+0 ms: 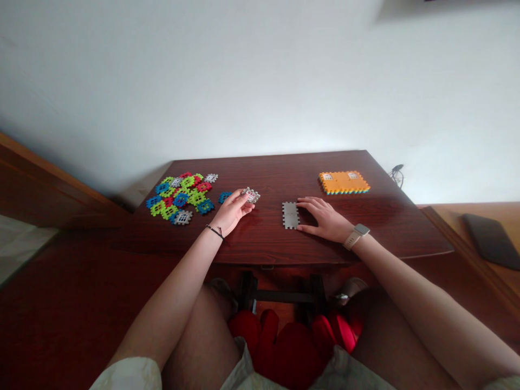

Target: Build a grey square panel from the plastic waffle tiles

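My left hand (pixel 231 212) is closed, its fingertips pinching a grey interlocking tile (pixel 251 195) with a window grid, held just above the table. Flat on the table lies a grey rectangular toothed panel (pixel 290 215). My right hand (pixel 325 218) rests on the table to its right, thumb and fingers spread, their tips at the panel's right edge. Near the left fingers, a blue tile (pixel 225 196) lies on the table, partly behind the hand. Farther left spreads a loose pile of green, blue, red and grey window tiles (pixel 187 182).
An orange toothed stack (pixel 344 182) with two small window tiles in it lies at the back right of the dark wooden table (pixel 276 173). A white wall (pixel 260 86) rises behind. Black cables (pixel 397 172) hang past the right edge, and a dark flat object (pixel 489 238) lies beyond.
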A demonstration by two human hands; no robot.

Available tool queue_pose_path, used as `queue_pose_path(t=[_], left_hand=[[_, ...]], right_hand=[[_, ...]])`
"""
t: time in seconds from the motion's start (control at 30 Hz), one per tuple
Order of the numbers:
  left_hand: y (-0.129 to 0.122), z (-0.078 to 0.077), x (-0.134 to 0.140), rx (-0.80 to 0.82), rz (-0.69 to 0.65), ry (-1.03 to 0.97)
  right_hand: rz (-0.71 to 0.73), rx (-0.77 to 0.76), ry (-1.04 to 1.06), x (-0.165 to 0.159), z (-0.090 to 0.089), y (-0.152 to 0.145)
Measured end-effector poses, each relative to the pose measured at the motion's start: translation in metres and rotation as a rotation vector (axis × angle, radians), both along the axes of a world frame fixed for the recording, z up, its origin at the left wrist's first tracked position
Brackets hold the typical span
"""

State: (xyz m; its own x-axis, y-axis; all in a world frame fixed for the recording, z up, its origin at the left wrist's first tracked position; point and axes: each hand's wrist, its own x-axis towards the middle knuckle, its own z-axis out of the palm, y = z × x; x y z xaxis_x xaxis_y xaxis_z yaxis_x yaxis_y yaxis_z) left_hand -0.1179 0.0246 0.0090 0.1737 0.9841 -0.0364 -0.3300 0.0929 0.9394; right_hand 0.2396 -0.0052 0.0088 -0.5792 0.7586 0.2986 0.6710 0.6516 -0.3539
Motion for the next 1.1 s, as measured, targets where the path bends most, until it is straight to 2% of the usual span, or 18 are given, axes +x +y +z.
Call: queue_pose_path(t=[0.13, 0.4, 0.6, 0.7, 0.87, 1.1], left_hand=[[0.001, 0.002, 0.0, -0.014, 0.017, -0.018], [-0.006, 0.015, 0.003, -0.045, -0.021, -0.19], [-0.005, 0.016, 0.0, -0.137, -0.044, -0.266], [-0.004, 0.014, -0.001, -0.169, -0.03, -0.246], [-0.002, 0.01, 0.001, -0.057, 0.018, -0.141], [-0.005, 0.011, 0.003, -0.002, 0.033, 0.019]], right_hand=[[-0.002, -0.001, -0.004, 0.0, -0.001, 0.0], [0.002, 0.004, 0.002, 0.0, 0.0, 0.0], [0.007, 0.0, 0.011, 0.0, -0.001, 0.0], [0.005, -0.004, 0.011, 0.0, -0.001, 0.0], [0.002, -0.003, 0.004, 0.0, -0.001, 0.0], [0.003, -0.004, 0.002, 0.0, -0.001, 0.001]])
